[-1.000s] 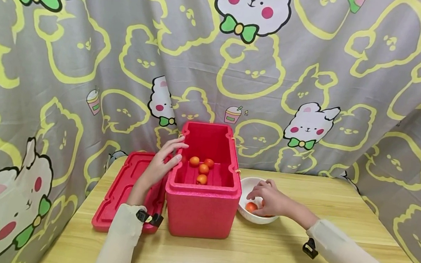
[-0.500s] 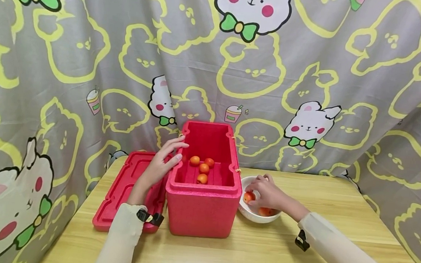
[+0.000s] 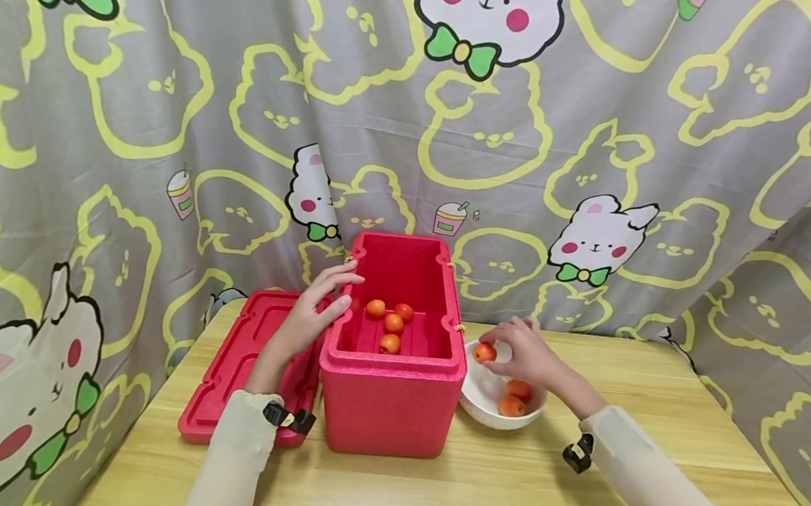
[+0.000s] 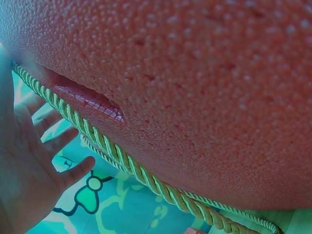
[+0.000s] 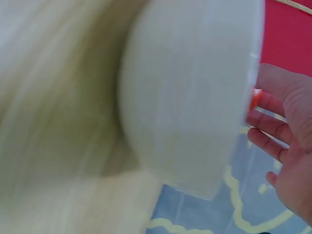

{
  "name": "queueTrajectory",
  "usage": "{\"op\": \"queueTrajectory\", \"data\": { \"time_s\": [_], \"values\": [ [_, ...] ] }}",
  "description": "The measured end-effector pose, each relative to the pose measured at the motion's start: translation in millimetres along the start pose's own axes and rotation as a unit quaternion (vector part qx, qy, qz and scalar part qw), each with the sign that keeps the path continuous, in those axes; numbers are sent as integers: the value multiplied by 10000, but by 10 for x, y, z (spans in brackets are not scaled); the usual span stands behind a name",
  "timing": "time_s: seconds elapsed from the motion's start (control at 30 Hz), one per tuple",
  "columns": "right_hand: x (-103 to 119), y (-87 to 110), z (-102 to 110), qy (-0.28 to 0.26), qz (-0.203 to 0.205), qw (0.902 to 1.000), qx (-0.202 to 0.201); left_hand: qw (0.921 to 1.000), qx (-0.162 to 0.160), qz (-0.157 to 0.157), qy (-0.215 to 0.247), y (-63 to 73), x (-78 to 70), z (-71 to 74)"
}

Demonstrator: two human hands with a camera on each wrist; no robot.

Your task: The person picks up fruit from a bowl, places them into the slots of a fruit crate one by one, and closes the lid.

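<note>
My right hand pinches a small round orange-red fruit between thumb and fingers, over the far-left part of a white bowl. Two more such fruits lie in the bowl's right side. To the left stands an open red foam box with several orange fruits on its floor. My left hand rests on the box's left rim, fingers extended. In the left wrist view that hand shows spread fingers beside the box wall. The right wrist view shows the fruit mostly hidden behind the bowl's side.
A red lid lies on the wooden table left of the box, partly under my left forearm. Twisted rope runs along the box's side. A patterned curtain hangs behind the table.
My right hand has moved from low in the bowl toward its far-left side, bringing up one fruit. Two fruits in the bowl are now uncovered. The left hand stays still.
</note>
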State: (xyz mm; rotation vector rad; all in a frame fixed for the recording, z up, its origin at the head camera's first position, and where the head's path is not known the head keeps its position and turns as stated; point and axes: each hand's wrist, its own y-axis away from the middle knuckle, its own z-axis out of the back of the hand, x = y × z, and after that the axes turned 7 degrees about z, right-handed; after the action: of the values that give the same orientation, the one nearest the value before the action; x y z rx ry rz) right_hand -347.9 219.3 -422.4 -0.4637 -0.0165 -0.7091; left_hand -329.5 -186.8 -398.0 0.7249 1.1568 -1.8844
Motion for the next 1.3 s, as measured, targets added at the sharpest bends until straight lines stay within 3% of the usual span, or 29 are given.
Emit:
{"op": "queueTrajectory", "data": {
  "time_s": [0.23, 0.4, 0.57, 0.93, 1.3],
  "values": [
    [-1, -109, 223, -266, -143, 9960, -836, 10000, 16, 20, 19, 4, -11, 3],
    [55, -198, 430, -525, -125, 9869, -1524, 9999, -3, 94, 38, 9, -6, -2],
    [126, -281, 627, -688, -290, 9781, -1942, 9999, -17, 138, 55, 14, -3, -7],
    [320, -509, 882, -742, -149, 9692, -2343, 10000, -29, 78, 33, 4, -3, -1],
    [700, -803, 994, -649, 428, 9750, -2083, 9999, -13, 82, 62, 2, 13, 1]
  ]
}}
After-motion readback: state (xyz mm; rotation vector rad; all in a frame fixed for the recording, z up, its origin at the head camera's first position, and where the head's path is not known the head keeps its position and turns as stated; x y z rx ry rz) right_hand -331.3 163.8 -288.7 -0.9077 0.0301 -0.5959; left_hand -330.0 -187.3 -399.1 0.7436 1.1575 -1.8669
